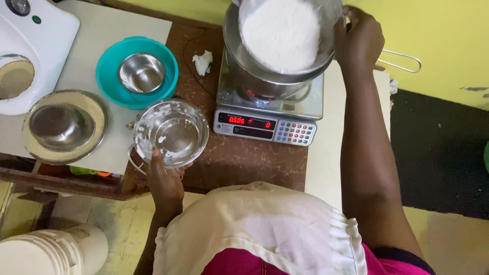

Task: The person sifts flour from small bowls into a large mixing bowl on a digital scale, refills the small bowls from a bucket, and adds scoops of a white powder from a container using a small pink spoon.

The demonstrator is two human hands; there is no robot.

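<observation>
My left hand (pixel 164 179) grips the emptied glass bowl (pixel 171 132) by its near rim, just left of the scale (pixel 269 109), clear of the weighing. My right hand (pixel 358 38) curls round the flour sieve (pixel 283 31) above the scale's steel pan (pixel 254 76), steadying it. The red display (pixel 247 121) faces me.

Left hand (pixel 164 179) curls closed near the body; right hand (pixel 357 39), arm outstretched, seemingly grips with fingers bent.
</observation>
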